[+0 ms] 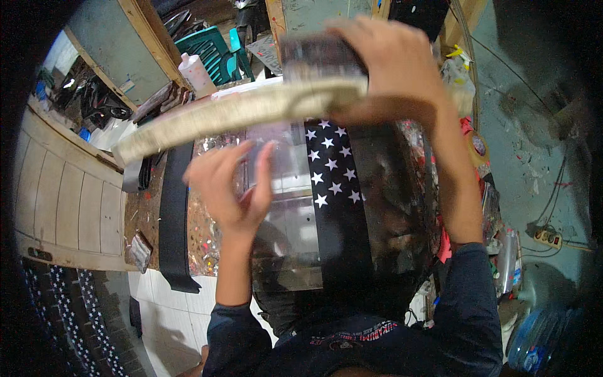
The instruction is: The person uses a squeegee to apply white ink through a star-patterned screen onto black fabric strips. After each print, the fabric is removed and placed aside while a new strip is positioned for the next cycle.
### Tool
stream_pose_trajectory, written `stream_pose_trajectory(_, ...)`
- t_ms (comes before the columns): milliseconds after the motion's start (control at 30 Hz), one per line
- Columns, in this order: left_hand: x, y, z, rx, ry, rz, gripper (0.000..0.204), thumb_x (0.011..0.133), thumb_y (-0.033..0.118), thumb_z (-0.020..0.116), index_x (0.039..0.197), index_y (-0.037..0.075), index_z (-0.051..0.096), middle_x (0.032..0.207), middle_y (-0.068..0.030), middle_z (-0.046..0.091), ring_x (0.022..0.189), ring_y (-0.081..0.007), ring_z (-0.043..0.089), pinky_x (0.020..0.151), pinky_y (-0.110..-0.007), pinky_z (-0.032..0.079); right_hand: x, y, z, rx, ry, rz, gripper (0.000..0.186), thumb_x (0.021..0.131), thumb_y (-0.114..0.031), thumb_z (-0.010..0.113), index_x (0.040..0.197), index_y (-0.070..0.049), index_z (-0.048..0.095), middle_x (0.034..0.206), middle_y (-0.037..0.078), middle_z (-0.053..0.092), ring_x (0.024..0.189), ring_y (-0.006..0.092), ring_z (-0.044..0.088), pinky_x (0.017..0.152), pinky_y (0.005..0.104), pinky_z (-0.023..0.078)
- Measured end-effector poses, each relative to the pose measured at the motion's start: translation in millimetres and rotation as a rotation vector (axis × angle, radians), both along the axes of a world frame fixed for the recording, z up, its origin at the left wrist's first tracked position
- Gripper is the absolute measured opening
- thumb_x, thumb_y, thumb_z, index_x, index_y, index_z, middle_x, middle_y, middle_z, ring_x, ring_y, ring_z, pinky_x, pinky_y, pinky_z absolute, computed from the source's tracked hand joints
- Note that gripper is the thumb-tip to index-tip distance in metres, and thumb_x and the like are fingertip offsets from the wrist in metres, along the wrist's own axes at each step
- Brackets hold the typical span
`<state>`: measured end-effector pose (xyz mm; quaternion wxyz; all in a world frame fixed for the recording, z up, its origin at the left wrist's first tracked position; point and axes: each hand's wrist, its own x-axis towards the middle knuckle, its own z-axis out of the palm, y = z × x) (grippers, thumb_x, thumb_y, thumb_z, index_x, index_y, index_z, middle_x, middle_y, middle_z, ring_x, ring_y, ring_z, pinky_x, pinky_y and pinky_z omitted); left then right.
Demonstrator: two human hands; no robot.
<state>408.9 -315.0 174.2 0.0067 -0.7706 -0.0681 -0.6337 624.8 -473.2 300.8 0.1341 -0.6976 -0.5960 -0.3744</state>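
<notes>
Speckled tabletop (202, 242) beneath pale bar (210, 116) (in right hand (399, 72)), crosswise

From my remote station I look down on a brown worktable flecked with multicoloured spatter (202, 245). I see a dark, glossy flat board (402, 220) lying across its middle, bearing a long black fabric-like strip patterned with white stars (339, 207). To the left I make out a plain black strip (176, 213), its end drooping past the near edge, and a small greyish block (141, 252).
</notes>
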Motion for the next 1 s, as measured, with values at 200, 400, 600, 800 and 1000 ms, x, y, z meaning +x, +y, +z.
stream_pose_trajectory(200, 167, 72, -129, -0.418, 0.469, -0.297, 0.035, 0.082, 0.03, 0.082, 0.1, 0.002, 0.071, 0.098, -0.0134, 0.067, 0.094, -0.0342, 0.06, 0.086, -0.044, 0.047, 34, 35, 70, -0.04, 0.065, 0.052, 0.094, 0.053, -0.069, 0.082, 0.113, 0.001, 0.067, 0.103, 0.025, 0.071, 0.095, 0.0406, 0.07, 0.085, 0.0446, 0.056)
stream_pose_trajectory(400, 257, 146, -210, -0.397, 0.755, -0.117, 0.043, 0.074, 0.049, 0.084, 0.099, 0.015, 0.076, 0.101, -0.0098, 0.067, 0.106, -0.0331, 0.059, 0.094, -0.053, 0.041, 64, 57, 78, -0.211, 0.278, 0.064, 0.101, 0.06, -0.062, 0.083, 0.135, 0.001, 0.058, 0.125, 0.022, 0.067, 0.108, 0.0335, 0.068, 0.095, 0.0412, 0.053)
stream_pose_trajectory(600, 262, 153, -176, -0.588, 0.896, -0.383, 0.031, 0.085, 0.033, 0.081, 0.097, 0.005, 0.075, 0.089, -0.0161, 0.074, 0.085, -0.0347, 0.071, 0.08, -0.045, 0.053, 60, 45, 72, 0.058, -0.089, 0.123, 0.114, 0.05, -0.073, 0.083, 0.126, 0.01, 0.064, 0.121, 0.031, 0.068, 0.108, 0.0409, 0.069, 0.098, 0.0408, 0.053)
stream_pose_trajectory(800, 228, 134, -107, -0.198, 0.648, -0.493, 0.019, 0.092, 0.02, 0.069, 0.101, 0.005, 0.078, 0.091, -0.0177, 0.074, 0.095, -0.0366, 0.065, 0.085, -0.046, 0.052, 63, 52, 79, 0.039, -0.095, 0.061, 0.115, 0.051, -0.075, 0.082, 0.127, 0.009, 0.063, 0.123, 0.031, 0.067, 0.111, 0.0416, 0.067, 0.1, 0.0419, 0.052)
stream_pose_trajectory(1000, 102, 197, -55, -0.467, 0.434, -0.237, 0.023, 0.097, 0.021, 0.066, 0.106, 0.001, 0.074, 0.093, -0.0163, 0.074, 0.084, -0.0246, 0.07, 0.081, -0.033, 0.052, 68, 58, 88, -0.03, -0.018, -0.016, 0.116, 0.054, -0.073, 0.083, 0.133, 0.009, 0.059, 0.127, 0.03, 0.064, 0.118, 0.0406, 0.064, 0.104, 0.0432, 0.049)
